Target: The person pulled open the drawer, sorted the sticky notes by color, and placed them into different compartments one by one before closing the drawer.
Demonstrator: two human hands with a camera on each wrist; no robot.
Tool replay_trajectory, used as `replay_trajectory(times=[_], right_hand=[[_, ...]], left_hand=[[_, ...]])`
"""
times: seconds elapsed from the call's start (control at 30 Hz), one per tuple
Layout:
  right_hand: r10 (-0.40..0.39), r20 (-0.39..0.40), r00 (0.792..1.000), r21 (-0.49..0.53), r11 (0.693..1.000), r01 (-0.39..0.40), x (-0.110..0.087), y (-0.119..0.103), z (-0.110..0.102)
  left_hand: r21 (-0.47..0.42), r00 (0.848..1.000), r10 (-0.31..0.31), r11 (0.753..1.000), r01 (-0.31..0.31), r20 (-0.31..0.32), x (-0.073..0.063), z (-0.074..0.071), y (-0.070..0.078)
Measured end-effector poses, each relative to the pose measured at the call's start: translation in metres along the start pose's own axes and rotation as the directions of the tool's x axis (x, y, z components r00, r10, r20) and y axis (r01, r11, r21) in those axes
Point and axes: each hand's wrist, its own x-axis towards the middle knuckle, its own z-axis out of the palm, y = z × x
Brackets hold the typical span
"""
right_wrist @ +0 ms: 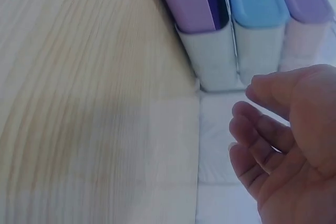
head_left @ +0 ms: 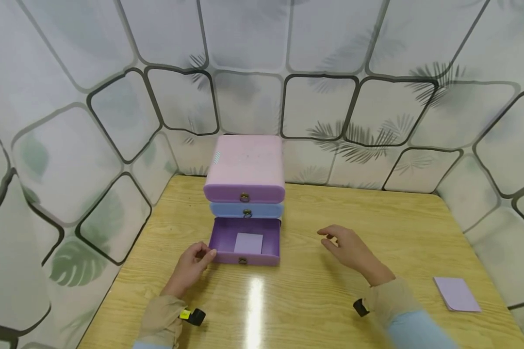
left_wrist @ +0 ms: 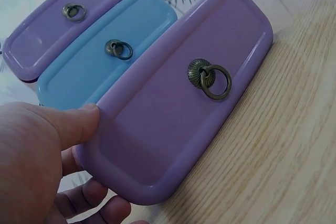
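A three-tier drawer unit (head_left: 246, 162) stands against the back wall, its lowest purple drawer (head_left: 246, 260) pulled out. Inside that drawer lies a pale lilac square pad (head_left: 248, 243). My left hand (head_left: 188, 269) grips the drawer's left front corner; the left wrist view shows the thumb (left_wrist: 79, 124) on the rim and fingers curled by the side. A brass ring pull (left_wrist: 210, 80) hangs untouched on the drawer front. To the right of the unit, my right hand (head_left: 348, 248) hovers over the table, fingers loosely bent and holding nothing.
Above the pulled-out drawer sit a closed blue drawer (head_left: 227, 210) and a closed purple one (head_left: 222, 193), each with a ring pull. A second lilac pad (head_left: 457, 294) rests on the wooden table (head_left: 323, 310) at the far right. Patterned fabric walls enclose the table.
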Motion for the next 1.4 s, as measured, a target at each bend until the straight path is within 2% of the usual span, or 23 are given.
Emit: replay_trajectory(times=[0.1, 0.27, 0.47, 0.6, 0.7, 0.83, 0.9, 1.0, 1.13, 1.3, 1.4], right_hand=[[0.055, -0.033, 0.998, -0.032, 0.998, -0.056, -0.019, 0.014, -0.011], [0.17, -0.052, 0.984, -0.078, 0.982, -0.174, -0.048, 0.032, -0.034], [0.3, -0.06, 0.952, -0.12, 0.945, -0.305, -0.082, 0.052, -0.06], [0.376, -0.092, 0.922, -0.154, 0.909, -0.387, -0.103, 0.071, -0.074], [0.458, -0.085, 0.885, -0.167, 0.869, -0.466, -0.118, 0.084, -0.083], [0.587, -0.016, 0.81, -0.171, 0.796, -0.58, -0.134, 0.102, -0.094], [0.643, 0.008, 0.766, -0.175, 0.755, -0.632, -0.14, 0.11, -0.099], [0.69, 0.017, 0.724, -0.18, 0.714, -0.676, -0.149, 0.122, -0.103], [0.726, -0.004, 0.687, -0.196, 0.673, -0.713, -0.162, 0.132, -0.104], [0.74, -0.046, 0.671, -0.235, 0.644, -0.728, -0.175, 0.139, -0.101], [0.75, -0.018, 0.661, -0.239, 0.639, -0.731, -0.18, 0.141, -0.1]], left_hand=[[0.024, 1.0, 0.023, 0.999, -0.023, -0.015, -0.001, 0.001, -0.005], [0.094, 0.99, 0.121, 0.989, -0.114, -0.071, -0.003, 0.003, -0.011], [0.198, 0.951, 0.277, 0.949, -0.247, -0.137, -0.006, 0.005, -0.017], [0.213, 0.931, 0.321, 0.935, -0.284, -0.171, -0.005, 0.006, -0.02], [0.223, 0.926, 0.325, 0.933, -0.281, -0.192, -0.006, 0.006, -0.018], [0.227, 0.934, 0.294, 0.942, -0.247, -0.202, -0.006, 0.004, -0.015], [0.226, 0.937, 0.284, 0.945, -0.237, -0.203, -0.005, 0.004, -0.014], [0.224, 0.94, 0.276, 0.947, -0.229, -0.203, -0.004, 0.004, -0.013], [0.22, 0.942, 0.267, 0.95, -0.221, -0.204, -0.005, 0.004, -0.012], [0.209, 0.941, 0.267, 0.952, -0.224, -0.207, -0.004, 0.005, -0.013], [0.201, 0.939, 0.272, 0.952, -0.231, -0.21, -0.003, 0.005, -0.014]])
